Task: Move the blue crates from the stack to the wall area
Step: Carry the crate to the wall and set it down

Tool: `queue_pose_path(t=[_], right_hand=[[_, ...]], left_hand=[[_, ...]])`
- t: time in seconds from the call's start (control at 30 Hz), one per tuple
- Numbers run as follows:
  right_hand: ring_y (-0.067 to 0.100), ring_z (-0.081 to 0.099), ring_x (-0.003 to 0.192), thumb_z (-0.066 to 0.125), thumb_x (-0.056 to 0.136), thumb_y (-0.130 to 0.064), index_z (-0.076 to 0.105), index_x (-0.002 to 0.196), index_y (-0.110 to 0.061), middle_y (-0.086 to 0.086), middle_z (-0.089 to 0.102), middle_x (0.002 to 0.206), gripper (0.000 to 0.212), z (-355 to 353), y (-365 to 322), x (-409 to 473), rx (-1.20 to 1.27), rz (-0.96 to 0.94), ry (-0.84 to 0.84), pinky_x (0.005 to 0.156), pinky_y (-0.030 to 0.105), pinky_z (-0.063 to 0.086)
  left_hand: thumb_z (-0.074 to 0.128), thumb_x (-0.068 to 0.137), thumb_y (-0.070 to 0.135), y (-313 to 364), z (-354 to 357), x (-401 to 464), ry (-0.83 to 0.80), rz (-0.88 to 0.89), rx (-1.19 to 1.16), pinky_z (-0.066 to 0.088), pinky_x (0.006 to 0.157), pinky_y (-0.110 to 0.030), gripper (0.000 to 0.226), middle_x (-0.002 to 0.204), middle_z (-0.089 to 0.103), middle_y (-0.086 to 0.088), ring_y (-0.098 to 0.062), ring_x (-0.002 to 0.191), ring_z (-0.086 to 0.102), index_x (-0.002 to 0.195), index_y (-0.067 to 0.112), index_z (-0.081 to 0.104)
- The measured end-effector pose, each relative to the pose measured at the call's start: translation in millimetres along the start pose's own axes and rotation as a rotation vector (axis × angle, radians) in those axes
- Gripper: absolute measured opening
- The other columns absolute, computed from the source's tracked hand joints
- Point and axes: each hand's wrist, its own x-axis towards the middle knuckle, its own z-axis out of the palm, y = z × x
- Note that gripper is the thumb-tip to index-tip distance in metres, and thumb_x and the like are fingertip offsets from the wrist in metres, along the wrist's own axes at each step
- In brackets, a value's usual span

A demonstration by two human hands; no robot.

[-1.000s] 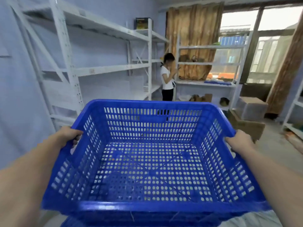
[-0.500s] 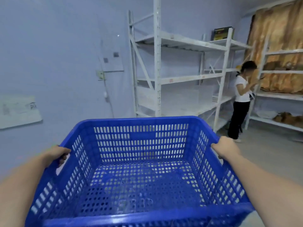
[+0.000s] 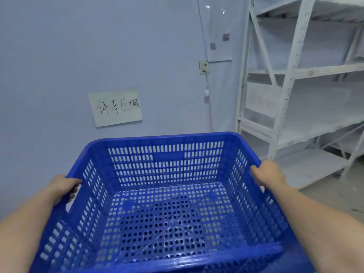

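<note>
A blue perforated plastic crate (image 3: 167, 170) fills the lower middle of the head view, held up in the air in front of me, empty inside. My left hand (image 3: 63, 189) grips its left rim, fingers curled through the side handle. On the opposite rim, my right hand (image 3: 268, 174) grips with fingers curled over the edge. The crate's far wall faces a pale blue wall (image 3: 98, 46) straight ahead.
A paper sign with handwritten characters (image 3: 116, 108) is stuck to the wall above the crate. A wall socket (image 3: 203, 66) with a hanging cord is to its right. White metal shelving (image 3: 299, 95) stands at the right, with grey floor (image 3: 334, 194) below it.
I have turned left with the crate still in both hands. The person and the curtained window have left the view; the wall with the paper sign is now directly ahead.
</note>
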Motion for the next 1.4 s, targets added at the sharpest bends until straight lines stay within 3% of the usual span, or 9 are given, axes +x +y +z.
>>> queue_pose_path(t=[0.1,0.2,0.4,0.7,0.8,0.97,1.07,1.23,1.4], right_hand=[[0.033,0.057,0.076,0.051,0.088,-0.029,0.055,0.087,-0.002,0.018,0.059,0.084,0.027,29,-28,21,-0.049,-0.041,-0.034,0.067,0.031,0.043],[0.035,0.062,0.079,0.05,0.086,-0.032,0.058,0.09,0.0,0.02,0.065,0.087,0.033,62,-44,51,-0.048,-0.074,-0.072,0.067,0.033,0.046],[0.035,0.061,0.083,0.048,0.089,-0.034,0.06,0.095,0.003,0.022,0.063,0.093,0.039,125,-62,125,-0.098,-0.093,-0.151,0.068,0.031,0.043],[0.041,0.06,0.101,0.046,0.088,-0.035,0.055,0.112,0.004,0.027,0.061,0.112,0.047,196,-99,224,-0.101,-0.123,-0.251,0.082,0.039,0.048],[0.041,0.059,0.099,0.048,0.088,-0.035,0.054,0.112,0.004,0.027,0.061,0.111,0.046,221,-115,248,-0.103,-0.114,-0.303,0.079,0.038,0.046],[0.035,0.056,0.082,0.051,0.088,-0.033,0.055,0.106,0.006,0.027,0.062,0.106,0.043,277,-133,274,-0.127,-0.037,-0.416,0.069,0.033,0.042],[0.031,0.055,0.075,0.051,0.088,-0.031,0.055,0.092,0.006,0.027,0.064,0.098,0.037,314,-139,280,-0.139,0.036,-0.457,0.067,0.033,0.043],[0.033,0.054,0.086,0.055,0.092,-0.026,0.053,0.121,0.01,0.026,0.058,0.104,0.046,367,-143,277,-0.122,0.2,-0.543,0.073,0.032,0.04],[0.032,0.049,0.076,0.051,0.097,-0.028,0.056,0.109,0.014,0.026,0.051,0.09,0.044,394,-144,279,-0.177,0.286,-0.601,0.069,0.036,0.038]], left_hand=[[0.05,0.093,0.003,-28,-4,25,0.026,-0.063,0.013,0.028,0.045,-0.02,0.019,0.055,0.038,-0.008,-0.015,0.034,0.029,0.075,0.004,0.046],[0.05,0.093,0.003,-51,3,47,0.048,-0.121,0.016,0.03,0.039,-0.018,0.013,0.055,0.038,-0.009,-0.015,0.025,0.029,0.08,0.002,0.047],[0.049,0.094,0.004,-56,39,100,0.062,-0.193,0.032,0.03,0.037,-0.017,0.021,0.052,0.037,-0.009,-0.014,0.023,0.029,0.074,0.003,0.046],[0.047,0.096,0.004,-55,89,169,0.102,-0.314,0.033,0.03,0.031,-0.016,0.025,0.057,0.035,-0.01,-0.013,0.02,0.03,0.072,0.005,0.041],[0.046,0.096,0.005,-65,102,197,0.102,-0.364,0.02,0.035,0.033,-0.019,0.023,0.057,0.037,-0.011,-0.013,0.02,0.032,0.074,0.005,0.041],[0.047,0.095,0.006,-101,124,254,0.079,-0.442,0.033,0.035,0.031,-0.017,0.026,0.053,0.04,-0.012,-0.016,0.019,0.033,0.07,0.004,0.042],[0.048,0.095,0.008,-129,136,289,0.036,-0.487,0.027,0.038,0.041,-0.025,0.028,0.043,0.04,-0.011,-0.02,0.026,0.035,0.068,0.003,0.042],[0.05,0.094,0.007,-166,157,334,-0.046,-0.583,0.026,0.039,0.048,-0.027,0.017,0.054,0.043,-0.011,-0.022,0.042,0.043,0.08,-0.002,0.051],[0.051,0.096,0.011,-186,189,362,-0.053,-0.593,0.0,0.041,0.052,-0.033,0.024,0.062,0.045,-0.013,-0.024,0.054,0.042,0.072,0.007,0.045]])
